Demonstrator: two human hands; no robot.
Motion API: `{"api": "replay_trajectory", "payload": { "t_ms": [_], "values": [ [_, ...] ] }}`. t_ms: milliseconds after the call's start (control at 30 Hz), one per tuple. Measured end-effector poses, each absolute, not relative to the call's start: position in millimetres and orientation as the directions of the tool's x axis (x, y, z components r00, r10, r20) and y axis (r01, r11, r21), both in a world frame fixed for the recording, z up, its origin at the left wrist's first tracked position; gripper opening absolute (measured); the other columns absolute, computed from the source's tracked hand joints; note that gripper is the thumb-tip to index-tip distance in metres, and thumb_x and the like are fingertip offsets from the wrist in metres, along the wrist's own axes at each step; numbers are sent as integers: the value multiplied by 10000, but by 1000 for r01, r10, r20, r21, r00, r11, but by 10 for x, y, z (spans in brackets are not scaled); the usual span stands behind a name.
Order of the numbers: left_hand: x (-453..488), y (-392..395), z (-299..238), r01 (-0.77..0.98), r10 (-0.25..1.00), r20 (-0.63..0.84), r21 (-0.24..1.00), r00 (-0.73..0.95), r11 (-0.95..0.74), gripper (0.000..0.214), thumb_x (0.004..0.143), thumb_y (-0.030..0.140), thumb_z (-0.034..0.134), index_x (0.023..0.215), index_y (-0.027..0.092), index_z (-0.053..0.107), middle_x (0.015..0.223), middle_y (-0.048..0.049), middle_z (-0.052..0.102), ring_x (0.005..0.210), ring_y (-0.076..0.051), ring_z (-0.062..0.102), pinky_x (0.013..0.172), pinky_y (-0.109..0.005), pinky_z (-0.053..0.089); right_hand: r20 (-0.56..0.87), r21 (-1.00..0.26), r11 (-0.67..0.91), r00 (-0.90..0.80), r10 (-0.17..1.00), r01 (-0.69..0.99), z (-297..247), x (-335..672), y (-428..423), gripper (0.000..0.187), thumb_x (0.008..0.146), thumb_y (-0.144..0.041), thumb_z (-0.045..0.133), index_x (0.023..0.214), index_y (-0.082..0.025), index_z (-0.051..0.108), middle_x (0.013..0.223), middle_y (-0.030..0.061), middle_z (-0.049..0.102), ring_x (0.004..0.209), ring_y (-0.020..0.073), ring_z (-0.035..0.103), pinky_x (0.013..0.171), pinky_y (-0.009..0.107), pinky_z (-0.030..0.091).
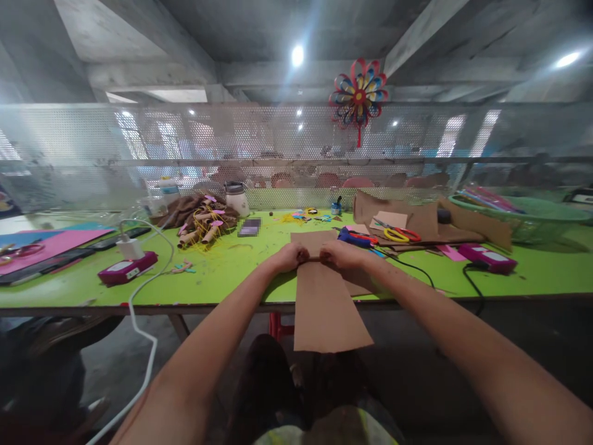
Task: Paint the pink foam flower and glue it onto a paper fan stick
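A long strip of brown cardboard (324, 303) lies across the front edge of the green table (222, 272) and hangs down over my lap. My left hand (291, 256) and my right hand (338, 253) sit side by side on it, both with fingers curled and pinching the cardboard along one line. The part of the sheet beyond my hands (311, 240) lies flat on the table.
Red and yellow scissors (402, 235) and blue scissors (354, 237) lie on more cardboard pieces (417, 219) to the right. Magenta boxes (127, 269) (486, 256) with cables, a pile of rolled paper tubes (204, 225), a jar (237, 198), a green basket (523, 216) and pink sheets (50, 244) stand around. A mesh screen (278, 148) closes the back.
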State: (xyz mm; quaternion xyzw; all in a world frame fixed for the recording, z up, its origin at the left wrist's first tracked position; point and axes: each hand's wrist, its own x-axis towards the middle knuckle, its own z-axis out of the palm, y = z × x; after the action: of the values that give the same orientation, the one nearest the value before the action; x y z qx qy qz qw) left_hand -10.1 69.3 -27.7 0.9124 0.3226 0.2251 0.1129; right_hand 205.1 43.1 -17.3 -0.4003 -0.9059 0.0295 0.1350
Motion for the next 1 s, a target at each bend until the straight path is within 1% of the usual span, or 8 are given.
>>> {"api": "replay_trajectory", "payload": {
  "t_ms": [133,233,400,567,700,767,833,1000],
  "values": [
    [-117,625,-236,564,618,323,253,717,-786,257,663,44,460,770,137,675,743,-55,590,635,-146,471,610,-255,363,146,33,682,-678,720,731,-116,2065,407,201,691,-80,534,841,-154,644,801,69,642,672,163,525,555,241,316],
    [-116,557,-212,590,624,320,208,713,-780,244,682,57,472,790,151,669,778,-57,567,651,-142,457,635,-252,368,143,118,665,-675,724,738,-81,2066,351,153,724,-125,537,845,-154,625,820,84,638,685,173,543,556,246,320],
    [-103,498,-203,578,598,322,167,734,-799,153,712,120,524,769,151,662,790,-68,544,667,-150,467,649,-257,374,181,205,670,-700,691,714,-90,2046,236,117,780,-116,503,851,-139,594,882,114,626,797,198,562,642,263,366],
    [-77,469,-195,582,591,328,137,737,-802,131,729,143,520,724,149,651,776,-84,538,684,-169,472,651,-273,363,244,248,669,-713,657,701,-178,2053,185,139,820,-97,465,901,-125,575,944,118,596,879,195,538,734,282,379],
    [-68,434,-160,611,605,337,100,722,-785,167,725,124,494,717,154,657,768,-92,552,698,-182,486,646,-277,353,275,250,615,-664,695,748,-238,2044,199,131,853,-172,466,893,-125,582,935,117,591,873,208,531,712,290,376],
    [-68,427,-140,605,602,353,116,716,-787,168,713,132,500,729,157,666,764,-90,567,701,-185,493,633,-275,345,303,242,586,-634,712,773,-253,2016,198,143,862,-203,469,870,-131,591,913,109,594,845,205,533,690,286,371],
    [-65,444,-123,603,620,369,176,692,-778,171,728,172,498,717,159,668,714,-72,575,653,-172,485,610,-270,332,335,241,566,-615,714,788,-259,1973,186,147,864,-193,469,844,-131,600,888,103,594,815,197,530,674,282,365],
    [-74,561,-77,661,792,390,438,470,-609,389,827,357,426,528,154,569,479,-10,453,485,-116,362,533,-264,260,492,269,542,-598,633,796,-245,1869,153,165,856,-110,442,823,-117,603,853,98,578,818,197,489,711,290,356]
  ]
}}
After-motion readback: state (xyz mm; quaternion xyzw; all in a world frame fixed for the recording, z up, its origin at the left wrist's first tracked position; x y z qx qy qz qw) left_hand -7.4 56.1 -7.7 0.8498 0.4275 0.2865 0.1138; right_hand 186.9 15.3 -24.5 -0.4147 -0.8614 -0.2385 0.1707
